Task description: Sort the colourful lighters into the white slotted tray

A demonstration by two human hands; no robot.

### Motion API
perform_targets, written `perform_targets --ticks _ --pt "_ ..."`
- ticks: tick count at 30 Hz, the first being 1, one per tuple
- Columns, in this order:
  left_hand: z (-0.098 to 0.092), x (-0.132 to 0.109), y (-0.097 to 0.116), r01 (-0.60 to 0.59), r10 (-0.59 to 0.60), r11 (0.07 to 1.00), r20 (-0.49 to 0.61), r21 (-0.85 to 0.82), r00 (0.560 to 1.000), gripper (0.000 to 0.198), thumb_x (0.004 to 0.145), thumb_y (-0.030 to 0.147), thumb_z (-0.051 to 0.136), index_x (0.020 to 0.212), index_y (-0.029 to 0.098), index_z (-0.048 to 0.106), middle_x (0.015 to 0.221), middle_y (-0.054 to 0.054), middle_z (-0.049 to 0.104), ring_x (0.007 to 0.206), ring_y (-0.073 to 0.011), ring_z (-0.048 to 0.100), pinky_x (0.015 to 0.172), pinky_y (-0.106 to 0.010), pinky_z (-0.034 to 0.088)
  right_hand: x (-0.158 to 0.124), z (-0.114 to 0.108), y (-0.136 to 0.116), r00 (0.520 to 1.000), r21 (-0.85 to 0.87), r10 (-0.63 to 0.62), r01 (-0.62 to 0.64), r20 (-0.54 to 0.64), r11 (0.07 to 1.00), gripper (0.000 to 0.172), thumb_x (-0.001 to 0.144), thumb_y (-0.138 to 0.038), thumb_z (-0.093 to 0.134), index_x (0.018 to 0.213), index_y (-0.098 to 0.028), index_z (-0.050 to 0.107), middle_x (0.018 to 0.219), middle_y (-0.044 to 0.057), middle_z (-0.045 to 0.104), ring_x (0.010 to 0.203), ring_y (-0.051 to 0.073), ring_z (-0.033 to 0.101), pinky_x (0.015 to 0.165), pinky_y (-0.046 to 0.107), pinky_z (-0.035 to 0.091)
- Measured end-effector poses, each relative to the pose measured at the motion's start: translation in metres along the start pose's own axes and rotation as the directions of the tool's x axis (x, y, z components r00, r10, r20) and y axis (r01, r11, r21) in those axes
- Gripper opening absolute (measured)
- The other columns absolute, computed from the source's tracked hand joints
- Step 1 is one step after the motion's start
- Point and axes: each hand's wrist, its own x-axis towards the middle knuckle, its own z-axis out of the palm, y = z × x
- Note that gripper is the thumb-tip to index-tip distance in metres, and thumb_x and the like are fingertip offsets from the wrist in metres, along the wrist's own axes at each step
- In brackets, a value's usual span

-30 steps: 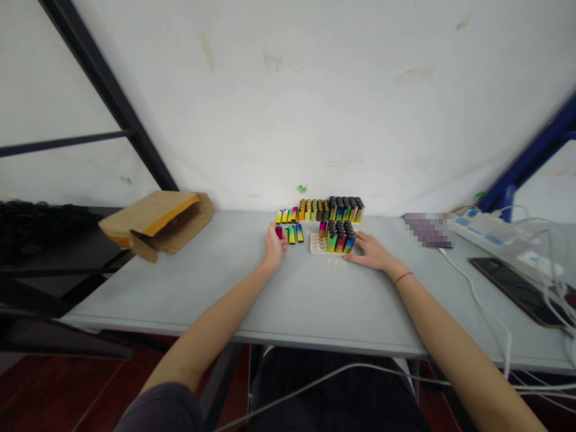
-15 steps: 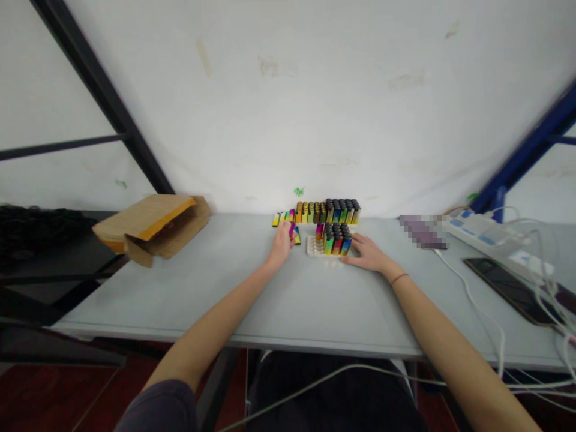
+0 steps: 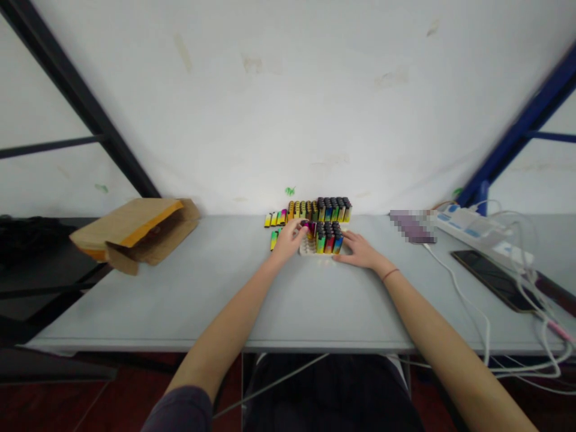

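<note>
Multicoloured disposable lighters (image 3: 327,239) are being sorted on a pale grey counter (image 3: 315,312). A short magenta lighter (image 3: 306,226) is held at the left edge of a cream moulded tray (image 3: 308,248), apparently pinched between thumb and fingers of the left hand (image 3: 288,239), with the fingers curled over it; the grip is partly hidden. The right hand (image 3: 359,251) is laid flat and spread on the counter, its fingertips just beside the tray's right corner.

Lighters stand upright in the tray in tight rows, black caps up. A longer upright block (image 3: 319,210) is ranked behind it against the wall. Yellow and magenta lighters (image 3: 273,220) are lined up at that block's left end, and one more (image 3: 273,240) lies on the counter left of the tray.

The step in hand is judged to be tray loading. A free socket at the tray's left side is called for, though the sockets there are obscured by the left hand.

A cardboard mailer (image 3: 135,234) lies well apart to the left.
</note>
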Motion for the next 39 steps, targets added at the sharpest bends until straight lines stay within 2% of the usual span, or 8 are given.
perform_targets --ticks 6,11,18,21,24,29,35,39 --pt "0.001 -0.005 0.006 -0.118 0.096 0.981 0.141 0.154 0.985 0.025 0.099 0.027 0.059 0.119 0.018 0.071 0.117 -0.010 0.075 0.104 -0.0220 0.070 0.104 -0.038 0.053 0.001 -0.001 -0.001 1.000 -0.009 0.008 -0.008 0.010 1.000 0.086 0.089 -0.078 0.058 0.150 -0.017 0.059 0.160 0.019 0.051 0.145 0.042 0.048 0.121 0.056 0.038" --pt "0.001 -0.007 0.005 -0.079 0.062 0.961 0.072 0.266 0.996 0.032 0.098 0.024 0.061 0.129 0.020 0.066 0.116 -0.009 0.076 0.102 -0.0222 0.071 0.101 -0.039 0.054 0.001 -0.001 -0.001 1.000 -0.014 -0.015 0.015 0.005 1.000 0.083 0.090 -0.077 0.058 0.148 -0.018 0.061 0.158 0.018 0.053 0.144 0.040 0.050 0.121 0.053 0.039" --pt "-0.004 -0.005 0.007 -0.188 0.159 0.883 0.102 0.429 0.982 0.033 0.102 0.027 0.051 0.127 0.023 0.073 0.117 -0.009 0.074 0.114 -0.0238 0.066 0.107 -0.039 0.049 0.001 -0.004 -0.003 1.000 -0.016 -0.015 0.016 0.017 1.000 0.084 0.090 -0.077 0.056 0.148 -0.016 0.060 0.158 0.020 0.052 0.145 0.041 0.049 0.121 0.053 0.038" --pt "-0.019 0.002 0.000 -0.071 0.051 0.864 0.053 0.499 0.997 0.036 0.103 0.025 0.046 0.128 0.020 0.072 0.124 -0.012 0.073 0.119 -0.0251 0.065 0.110 -0.040 0.047 0.001 -0.004 -0.003 1.000 -0.023 -0.004 0.005 0.023 1.000 0.085 0.091 -0.077 0.055 0.148 -0.015 0.060 0.159 0.020 0.051 0.145 0.040 0.049 0.121 0.053 0.038" --pt "-0.045 0.006 -0.014 0.153 -0.168 0.798 -0.028 0.583 0.985 0.035 0.101 0.024 0.046 0.120 0.017 0.075 0.118 -0.014 0.075 0.114 -0.0263 0.068 0.105 -0.038 0.049 0.001 -0.003 -0.002 1.000 -0.019 0.002 -0.001 0.029 1.000 0.087 0.090 -0.078 0.055 0.148 -0.014 0.060 0.160 0.021 0.050 0.146 0.041 0.047 0.122 0.054 0.038" --pt "-0.078 0.005 -0.024 0.439 -0.504 0.658 -0.075 0.612 0.860 0.027 0.085 0.044 0.074 0.091 0.018 0.079 0.098 -0.016 0.077 0.101 -0.0329 0.072 0.080 -0.032 0.050 0.000 -0.003 -0.001 1.000 -0.002 -0.004 0.004 0.021 1.000 0.084 0.090 -0.077 0.056 0.150 -0.019 0.059 0.161 0.019 0.050 0.147 0.042 0.046 0.121 0.057 0.037" --pt "-0.078 0.006 -0.014 0.496 -0.574 0.634 -0.069 0.593 0.816 0.012 0.074 0.031 0.076 0.069 0.021 0.073 0.071 -0.009 0.073 0.090 -0.0296 0.072 0.066 -0.028 0.041 0.000 -0.003 -0.001 1.000 0.001 -0.001 0.001 0.028 1.000 0.082 0.090 -0.076 0.057 0.151 -0.020 0.058 0.162 0.017 0.049 0.147 0.042 0.046 0.121 0.057 0.037" --pt "-0.078 0.006 -0.012 0.474 -0.566 0.690 -0.001 0.546 0.825 0.023 0.066 0.027 0.078 0.052 0.024 0.060 0.048 -0.002 0.055 0.073 -0.0252 0.067 0.059 -0.027 0.036 0.000 -0.003 0.000 1.000 0.008 0.002 -0.002 0.022 1.000 0.084 0.090 -0.077 0.057 0.151 -0.019 0.058 0.161 0.018 0.050 0.147 0.041 0.046 0.121 0.056 0.037"
